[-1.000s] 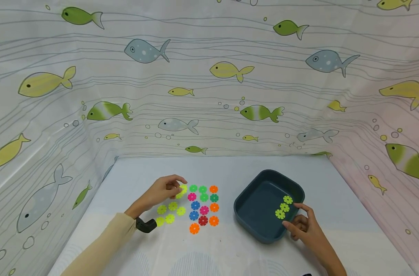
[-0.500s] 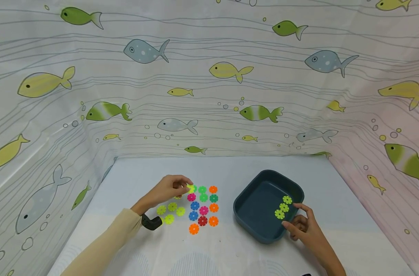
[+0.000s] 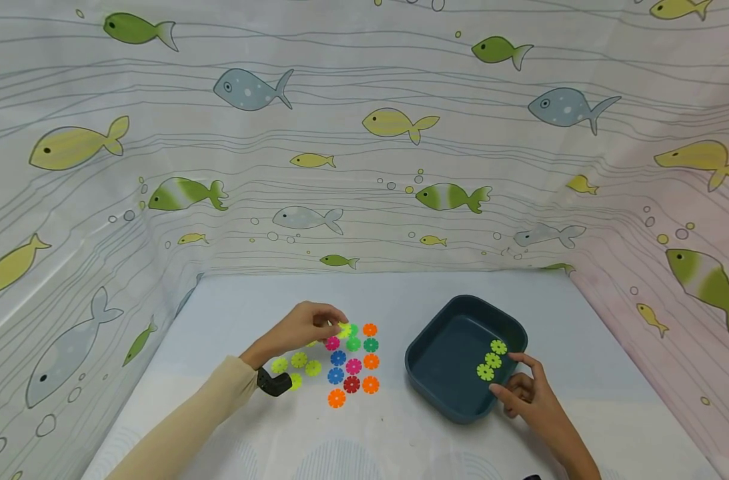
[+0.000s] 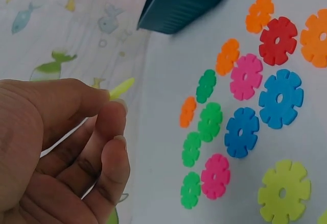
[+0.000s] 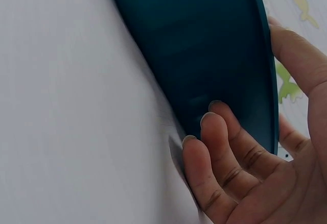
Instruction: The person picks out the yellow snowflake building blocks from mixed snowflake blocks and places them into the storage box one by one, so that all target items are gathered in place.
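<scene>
My left hand (image 3: 309,325) pinches a yellow flower-shaped disc (image 4: 122,88) between thumb and forefinger. In the left wrist view the disc is edge-on, held up off the table. From the head view it overlaps the far end of the coloured rows. On the right stands a dark teal plastic bin (image 3: 451,363), turned at an angle, with three yellow discs (image 3: 493,360) lying in it. My right hand (image 3: 526,393) holds the bin's near right corner, thumb and forefinger at the rim. Its other fingers (image 5: 212,132) curl against the outer wall.
Flat notched discs lie in rows left of the bin: orange (image 3: 371,361), blue (image 3: 337,358), pink (image 3: 353,366), dark red (image 3: 351,385) and green (image 3: 371,345). Several yellow discs (image 3: 299,360) lie under my left forearm. A fish-patterned sheet (image 3: 352,200) walls the table.
My left hand has moved right with the yellow disc, from beside the yellow group to over the green discs. My right hand and the bin have stayed put.
</scene>
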Available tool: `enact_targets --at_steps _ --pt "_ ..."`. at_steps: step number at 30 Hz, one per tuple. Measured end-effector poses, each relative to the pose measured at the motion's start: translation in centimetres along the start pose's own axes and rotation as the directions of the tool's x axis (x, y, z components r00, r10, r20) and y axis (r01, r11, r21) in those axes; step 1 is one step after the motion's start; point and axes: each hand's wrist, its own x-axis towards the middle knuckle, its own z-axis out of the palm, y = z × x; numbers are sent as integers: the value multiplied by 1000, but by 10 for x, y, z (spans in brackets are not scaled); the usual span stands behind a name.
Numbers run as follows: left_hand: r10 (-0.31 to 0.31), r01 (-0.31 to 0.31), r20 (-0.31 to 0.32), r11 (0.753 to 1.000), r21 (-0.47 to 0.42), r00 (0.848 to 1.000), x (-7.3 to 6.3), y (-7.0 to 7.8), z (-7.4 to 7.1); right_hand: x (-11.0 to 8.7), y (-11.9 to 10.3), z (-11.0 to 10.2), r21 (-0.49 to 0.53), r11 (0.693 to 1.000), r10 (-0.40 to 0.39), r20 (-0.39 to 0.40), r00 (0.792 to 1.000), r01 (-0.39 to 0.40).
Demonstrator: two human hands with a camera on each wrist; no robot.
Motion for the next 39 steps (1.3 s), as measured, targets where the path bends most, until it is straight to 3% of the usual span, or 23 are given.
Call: enact_targets --at_steps 13,30,39 --pt "63 -65 50 996 55 997 15 14 9 0 -1 0 0 1000 7 2 1000 -7" --pt "148 -148 116 989 -7 982 34 26 27 1 1 0 7 1000 3 1 1000 -3" --pt "170 -161 152 984 -72 974 41 35 36 2 2 0 14 1000 20 -7 1000 -20"
